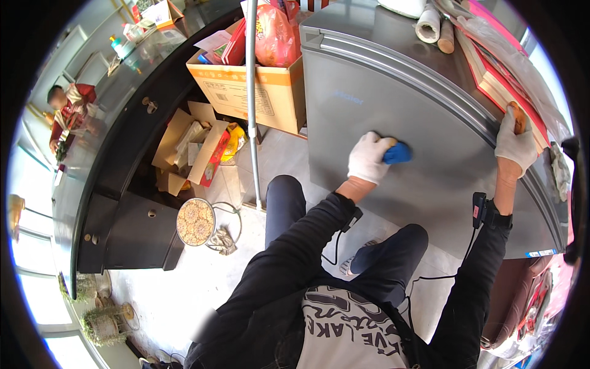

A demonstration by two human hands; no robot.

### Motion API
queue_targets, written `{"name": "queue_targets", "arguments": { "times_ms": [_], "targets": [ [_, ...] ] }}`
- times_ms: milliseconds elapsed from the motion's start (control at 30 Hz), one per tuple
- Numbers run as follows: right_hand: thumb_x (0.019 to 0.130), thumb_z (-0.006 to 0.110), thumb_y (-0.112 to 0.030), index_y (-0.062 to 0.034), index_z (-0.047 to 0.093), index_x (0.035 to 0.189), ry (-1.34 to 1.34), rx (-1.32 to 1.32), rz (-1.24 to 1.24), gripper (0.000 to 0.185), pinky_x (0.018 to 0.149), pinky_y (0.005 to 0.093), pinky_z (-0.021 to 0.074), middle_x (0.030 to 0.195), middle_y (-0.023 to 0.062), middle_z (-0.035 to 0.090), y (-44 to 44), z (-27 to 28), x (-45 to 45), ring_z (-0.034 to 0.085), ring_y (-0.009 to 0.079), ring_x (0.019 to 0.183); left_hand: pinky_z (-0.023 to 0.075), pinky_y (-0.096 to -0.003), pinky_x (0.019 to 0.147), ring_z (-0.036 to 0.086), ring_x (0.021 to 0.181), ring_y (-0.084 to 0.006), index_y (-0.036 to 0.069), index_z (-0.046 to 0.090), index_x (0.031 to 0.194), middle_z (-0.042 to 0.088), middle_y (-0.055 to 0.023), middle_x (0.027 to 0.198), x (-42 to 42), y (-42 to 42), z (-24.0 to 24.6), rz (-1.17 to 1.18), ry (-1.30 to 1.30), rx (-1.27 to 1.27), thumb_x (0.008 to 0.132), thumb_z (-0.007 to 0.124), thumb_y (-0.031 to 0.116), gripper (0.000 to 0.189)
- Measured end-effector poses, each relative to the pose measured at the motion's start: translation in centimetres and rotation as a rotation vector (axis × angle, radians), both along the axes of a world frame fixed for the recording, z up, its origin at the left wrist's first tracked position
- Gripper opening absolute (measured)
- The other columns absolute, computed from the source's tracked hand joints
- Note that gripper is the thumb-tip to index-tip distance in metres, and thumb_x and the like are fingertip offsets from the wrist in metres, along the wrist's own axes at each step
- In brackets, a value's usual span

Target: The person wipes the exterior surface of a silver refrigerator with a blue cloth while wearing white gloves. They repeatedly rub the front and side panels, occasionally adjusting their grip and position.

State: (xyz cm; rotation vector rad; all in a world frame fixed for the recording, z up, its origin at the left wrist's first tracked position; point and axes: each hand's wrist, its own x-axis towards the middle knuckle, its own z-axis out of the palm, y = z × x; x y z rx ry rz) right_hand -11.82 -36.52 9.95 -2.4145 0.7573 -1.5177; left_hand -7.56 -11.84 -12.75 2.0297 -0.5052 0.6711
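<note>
My left hand [370, 157], in a white glove with bare or coloured fingertips, grips a blue cloth or sponge [397, 153] against the grey front of a Haier refrigerator [341, 124]. The blue thing is slightly blurred. On the right, my right hand [516, 133], gloved too, rests at the top edge of the refrigerator, beside a stack of red-edged books or boxes [495, 85]. Its fingers are bent near an orange-brown patch, and whether they hold something is unclear.
A full cardboard box [244, 92] stands left of the refrigerator, behind a grey metal pole [251, 106]. An open carton [203, 152], a round patterned stool [196, 222] and a black counter [133, 230] are farther left. A person [71, 108] is at the counter's far side. Rolled tubes [428, 27] lie on the refrigerator.
</note>
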Motion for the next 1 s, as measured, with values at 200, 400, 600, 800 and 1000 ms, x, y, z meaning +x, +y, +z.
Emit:
{"name": "queue_targets", "arguments": {
  "times_ms": [200, 400, 600, 800, 1000],
  "targets": [
    [0.094, 0.070, -0.049, -0.0148, 0.077, 0.119, -0.077, 0.058, 0.161, 0.043, 0.092, 0.0312, 0.0538, 0.104, 0.0089, 0.079, 0.3, 0.1, -0.1, 0.075, 0.0242, 0.099, 0.0506, -0.0378, 0.098, 0.066, 0.104, -0.0317, 0.003, 0.060, 0.126, 0.068, -0.0178, 0.112, 5.3, 8.2, -4.5, 0.522, 0.441, -0.785, 0.075, 0.087, 0.015, 0.059],
    [0.093, 0.070, -0.052, -0.0167, 0.077, 0.119, -0.077, 0.040, 0.100, 0.044, 0.093, 0.0322, 0.0534, 0.105, 0.0103, 0.079, -0.3, -0.3, 0.1, 0.074, 0.0262, 0.100, 0.0484, -0.0438, 0.097, 0.064, 0.108, -0.0395, 0.004, 0.059, 0.119, 0.064, -0.0190, 0.116, 8.8, 10.4, 0.2, 0.571, 0.208, -0.632, 0.080, 0.077, 0.009, 0.043],
    [0.092, 0.063, -0.062, -0.0184, 0.074, 0.125, 0.041, -0.036, -0.039, 0.056, 0.093, 0.0371, 0.0546, 0.105, 0.0127, 0.078, -1.6, -0.3, 0.7, 0.074, 0.0308, 0.102, 0.0507, -0.0474, 0.096, 0.060, 0.111, -0.0445, 0.009, 0.058, 0.123, 0.059, -0.0203, 0.119, 2.1, 3.5, -5.4, 0.359, 0.254, -0.297, 0.075, 0.082, 0.014, 0.054],
    [0.094, 0.066, -0.056, -0.0149, 0.074, 0.124, 0.076, -0.030, -0.039, 0.051, 0.091, 0.0374, 0.0548, 0.102, 0.0126, 0.078, -0.7, 0.0, 0.4, 0.074, 0.0295, 0.098, 0.0539, -0.0377, 0.092, 0.070, 0.101, -0.0251, 0.012, 0.060, 0.124, 0.073, -0.0108, 0.108, 1.8, 4.0, -11.5, 0.449, 0.888, -0.541, 0.079, 0.085, 0.015, 0.051],
    [0.094, 0.070, -0.046, -0.0180, 0.075, 0.121, -0.034, 0.014, 0.132, 0.039, 0.091, 0.0324, 0.0543, 0.107, 0.0081, 0.078, 0.3, 0.0, -0.3, 0.074, 0.0250, 0.101, 0.0536, -0.0371, 0.060, 0.068, 0.069, -0.0224, 0.013, 0.058, 0.123, 0.068, -0.0089, 0.093, 8.3, 8.8, -3.9, 0.524, 0.475, -1.011, 0.088, 0.071, 0.019, 0.038]
  ]
}}
